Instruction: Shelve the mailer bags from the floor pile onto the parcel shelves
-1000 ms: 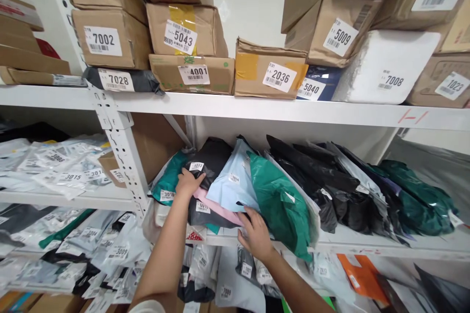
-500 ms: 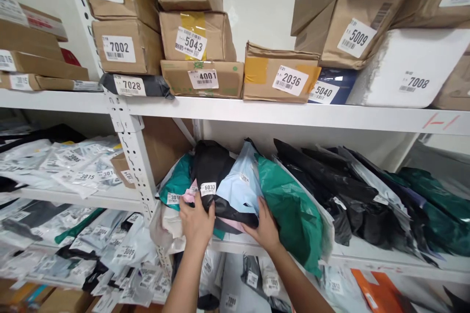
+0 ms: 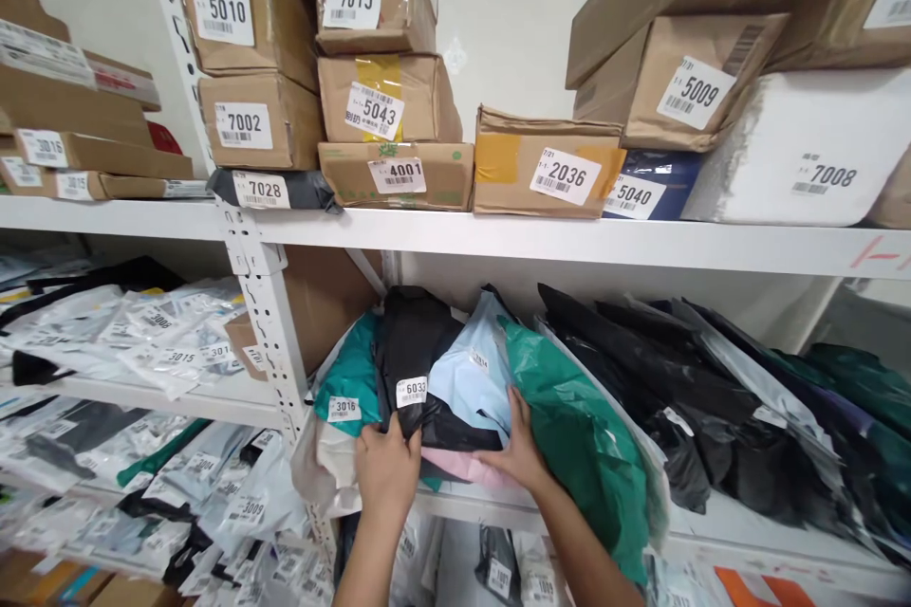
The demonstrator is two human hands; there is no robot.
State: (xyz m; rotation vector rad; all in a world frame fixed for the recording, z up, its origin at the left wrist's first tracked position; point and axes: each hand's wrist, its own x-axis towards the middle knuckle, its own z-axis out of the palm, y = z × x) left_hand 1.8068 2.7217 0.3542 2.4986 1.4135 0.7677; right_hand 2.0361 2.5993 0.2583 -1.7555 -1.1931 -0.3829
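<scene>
While both hands sort the middle shelf, nothing is pulled out yet.
Left hand [image 3: 388,472] pinches the black plastic mailer bag labelled 6033 [image 3: 413,356]; right hand [image 3: 519,450] lies flat, fingers spread, on the pale blue mailer bag [image 3: 474,375].

Our two hands low in the centre of the frame

Our left hand [image 3: 388,471] rises from the bottom edge, fingers curled forward; our right hand [image 3: 522,451] angles in from the lower right, palm down, fingers spread, forearm bare.

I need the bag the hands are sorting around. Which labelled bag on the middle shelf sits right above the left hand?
The black bag labelled 6033, directly above the left hand; teal bag 3016 lies further left.
</scene>
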